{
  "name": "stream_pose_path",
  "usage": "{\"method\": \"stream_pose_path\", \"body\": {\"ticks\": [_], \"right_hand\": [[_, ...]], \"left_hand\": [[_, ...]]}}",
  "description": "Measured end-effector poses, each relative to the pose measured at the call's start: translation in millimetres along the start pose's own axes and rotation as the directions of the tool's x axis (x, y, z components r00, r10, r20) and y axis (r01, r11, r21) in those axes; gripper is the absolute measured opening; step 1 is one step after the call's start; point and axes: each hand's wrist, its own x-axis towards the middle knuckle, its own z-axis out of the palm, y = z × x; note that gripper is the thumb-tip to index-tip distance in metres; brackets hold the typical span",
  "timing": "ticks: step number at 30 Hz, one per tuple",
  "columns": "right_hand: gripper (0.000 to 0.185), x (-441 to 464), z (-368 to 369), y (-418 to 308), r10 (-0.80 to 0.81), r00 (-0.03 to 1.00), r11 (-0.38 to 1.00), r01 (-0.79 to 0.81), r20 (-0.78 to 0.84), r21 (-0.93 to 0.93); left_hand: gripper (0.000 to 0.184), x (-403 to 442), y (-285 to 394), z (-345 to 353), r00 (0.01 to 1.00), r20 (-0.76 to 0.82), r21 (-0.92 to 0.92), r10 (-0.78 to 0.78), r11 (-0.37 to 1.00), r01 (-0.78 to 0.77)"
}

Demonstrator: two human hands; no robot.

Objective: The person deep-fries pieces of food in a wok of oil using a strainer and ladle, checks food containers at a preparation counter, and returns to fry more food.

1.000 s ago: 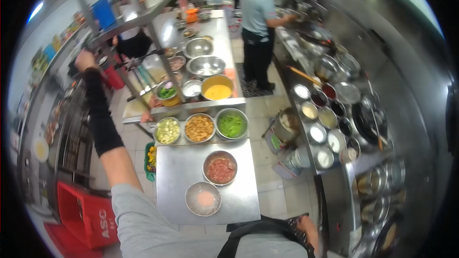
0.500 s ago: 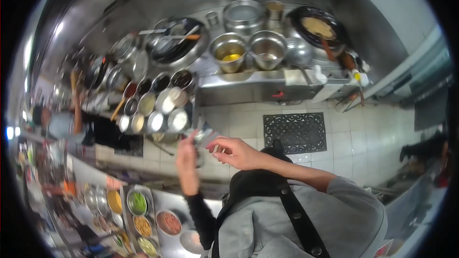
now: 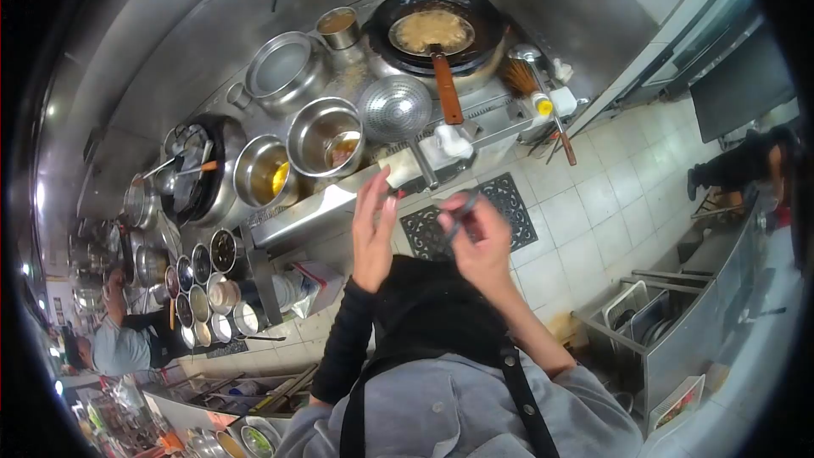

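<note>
My left hand is raised over the dark apron, its fingers stretched upward and holding nothing that I can see. To its right, my right hand is closed with curled, blurred fingers around a dark, narrow object, whose kind I cannot make out. A gap separates the two hands. Behind them is the steel stove's front edge, with a steel pot holding yellow liquid and another steel pot standing on it. A perforated floor mat lies below my right hand.
A strainer with a wooden handle rests in a wok of frying food. Nearby are a perforated ladle and a bamboo brush. Seasoning pots stand at left, near another person. A steel rack is at right.
My view has turned toward the right end of the stove. My hands, close together before around something greyish, are now apart, with a dark object in the right one.
</note>
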Motion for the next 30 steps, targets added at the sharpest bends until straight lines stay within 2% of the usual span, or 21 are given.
{"method": "stream_pose_path", "body": {"ticks": [2, 3, 5, 7, 8, 9, 11, 12, 13, 14, 15, 17, 19, 22, 25, 26, 30], "right_hand": [[0.013, 27.6, -19.4, 2.4, 0.011, 0.991, 1.0, -0.01, -0.131, 0.014], [0.013, 41.9, -28.7, 3.5, 0.005, 0.986, 1.0, -0.001, -0.164, 0.019], [0.018, 67.5, -43.9, 3.7, 0.001, 0.984, 1.0, 0.002, -0.179, 0.015], [0.023, 92.1, -54.5, -2.0, -0.004, 0.983, 1.0, 0.006, -0.184, 0.013], [0.03, 105.9, -61.0, -4.0, -0.037, 0.984, 0.999, 0.032, -0.176, -0.032], [0.031, 118.8, -68.0, -7.0, -0.04, 0.979, 0.994, 0.019, -0.198, -0.106], [0.029, 147.6, -85.7, -5.2, -0.063, 0.97, 0.983, 0.019, -0.237, -0.185], [0.028, 159.2, -91.1, -10.3, -0.081, 0.961, 0.975, 0.021, -0.265, -0.221], [0.028, 170.8, -96.9, -17.5, -0.098, 0.953, 0.966, 0.021, -0.288, -0.258], [0.028, 179.7, -102.2, -20.5, -0.088, 0.942, 0.976, 0.016, -0.324, -0.217], [0.026, 188.3, -109.8, -21.2, -0.107, 0.927, 0.959, 0.0, -0.36, -0.284], [0.024, 206.2, -126.7, -16.4, -0.108, 0.921, 0.952, -0.012, -0.375, -0.304], [0.022, 228.6, -135.8, -12.2, -0.091, 0.925, 0.944, -0.038, -0.369, -0.328], [0.023, 275.7, -149.7, 6.4, -0.071, 0.942, 0.946, -0.041, -0.328, -0.32], [0.024, 332.9, -158.0, 16.4, -0.023, 0.976, 0.96, -0.039, -0.218, -0.276], [0.026, 351.7, -161.8, 16.0, -0.027, 0.985, 0.946, -0.03, -0.17, -0.323], [0.025, 415.5, -193.3, 18.0, -0.117, 0.99, 0.944, 0.087, -0.074, -0.319]], "left_hand": [[0.058, 43.5, -37.3, 19.0, 0.976, 0.1, -0.267, -0.194, 0.94, 0.214], [0.059, 67.4, -56.1, 31.8, 0.939, 0.154, -0.407, -0.306, 0.847, 0.343], [0.061, 114.9, -89.5, 60.6, 0.823, 0.306, -0.63, -0.478, 0.547, 0.552], [0.057, 165.7, -107.3, 89.3, 0.691, 0.474, -0.619, -0.545, 0.351, 0.702], [0.056, 189.8, -113.1, 102.5, 0.623, 0.553, -0.598, -0.553, 0.257, 0.759], [0.046, 209.3, -117.2, 115.0, 0.644, 0.631, -0.633, -0.432, 0.193, 0.75], [0.042, 241.5, -141.7, 142.5, 0.718, 0.639, -0.714, -0.276, 0.137, 0.687], [0.031, 251.1, -140.6, 147.3, 0.765, 0.576, -0.739, -0.287, 0.218, 0.638], [0.028, 260.6, -163.2, 159.4, 0.747, 0.568, -0.755, -0.345, 0.142, 0.64], [0.028, 263.6, -156.2, 158.1, 0.753, 0.535, -0.772, -0.383, 0.139, 0.62], [0.029, 262.7, -145.6, 149.6, 0.751, 0.503, -0.784, -0.427, 0.139, 0.604], [0.029, 265.9, -132.4, 119.0, 0.734, 0.504, -0.709, -0.456, 0.268, 0.653], [0.03, 267.9, -131.7, 100.1, 0.7, 0.517, -0.651, -0.493, 0.305, 0.695], [0.035, 269.9, -113.4, 84.5, 0.68, 0.552, -0.626, -0.483, 0.298, 0.72], [0.041, 274.8, -120.0, 102.3, 0.692, 0.525, -0.63, -0.495, 0.32, 0.708], [0.049, 276.5, -120.1, 111.8, 0.706, 0.53, -0.651, -0.469, 0.308, 0.694], [0.06, 270.6, -98.2, 144.9, 0.719, 0.493, -0.711, -0.49, 0.249, 0.657]]}}
